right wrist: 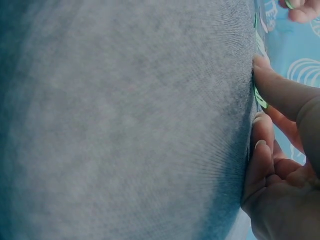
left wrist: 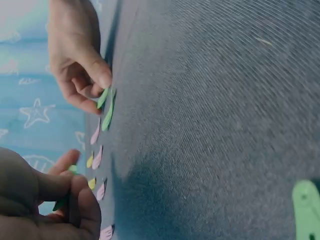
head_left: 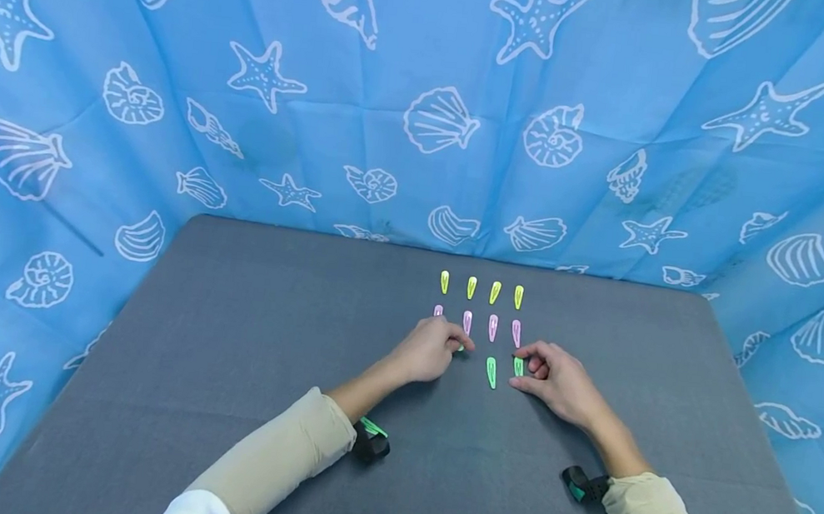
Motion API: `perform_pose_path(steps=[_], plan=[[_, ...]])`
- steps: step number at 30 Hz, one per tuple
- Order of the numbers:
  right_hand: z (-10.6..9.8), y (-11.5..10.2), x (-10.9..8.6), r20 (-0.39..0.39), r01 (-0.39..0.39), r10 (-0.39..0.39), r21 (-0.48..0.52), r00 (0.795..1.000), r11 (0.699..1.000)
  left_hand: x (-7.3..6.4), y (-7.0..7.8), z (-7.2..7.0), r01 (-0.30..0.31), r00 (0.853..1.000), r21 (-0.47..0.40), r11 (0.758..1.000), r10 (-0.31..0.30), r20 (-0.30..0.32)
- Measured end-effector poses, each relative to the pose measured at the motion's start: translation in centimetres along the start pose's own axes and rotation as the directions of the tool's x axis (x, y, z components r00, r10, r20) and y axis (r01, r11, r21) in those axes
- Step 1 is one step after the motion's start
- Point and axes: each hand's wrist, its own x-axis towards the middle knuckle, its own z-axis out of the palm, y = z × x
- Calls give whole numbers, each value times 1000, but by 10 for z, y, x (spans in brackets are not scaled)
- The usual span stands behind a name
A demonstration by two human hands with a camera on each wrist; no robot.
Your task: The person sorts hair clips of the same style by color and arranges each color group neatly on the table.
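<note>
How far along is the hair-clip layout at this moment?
Done: a far row of four yellow clips and a middle row of pink clips lie on the grey table. In hand: the near green row. One green clip lies flat, the right hand pinches another, and the left hand holds one. Left: setting those two down.

Grey table [head_left: 219,371], blue seashell-print cloth [head_left: 321,113] behind, yellow clips [head_left: 481,289], pink clips [head_left: 492,327]

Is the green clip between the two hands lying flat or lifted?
Flat: the green clip lies on the grey table, untouched by either hand.
</note>
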Motion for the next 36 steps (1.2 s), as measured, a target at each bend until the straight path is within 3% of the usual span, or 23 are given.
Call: perform_pose_path(steps=[4, 8, 16, 23, 26, 31, 36], plan=[[0, -1, 0, -7, 6, -6, 3, 1000, 1000, 2, 1, 1, 10, 1000, -105, 994, -11, -5], [-1, -1, 0, -11, 4, -4, 6, 1000, 1000, 3, 0, 2, 7, 1000, -117, 993, -10, -25], [-1, 1, 0, 3, 2, -2, -3, 1000, 1000, 12, -5, 9, -16, 997, 47, 999, 19, -69], [-1, -1, 1, 0, 6, -6, 4, 1000, 1000, 9, -1, 11, -8, 998, 182, 983, 19, -58], [-1, -1, 0, -1, 9, -9, 6, 1000, 1000, 5, 5, 5, -39, 994, 224, 974, 61, -92], [0, -1, 0, -1, 16, -16, 8, 1000, 1000, -9, 15, -18, -139, 968, 351, 926, 201, -147], [0, -1, 0, -4, 12, -12, 6, 1000, 1000, -29, 11, -35, -155, 968, 489, 858, 231, -99]])
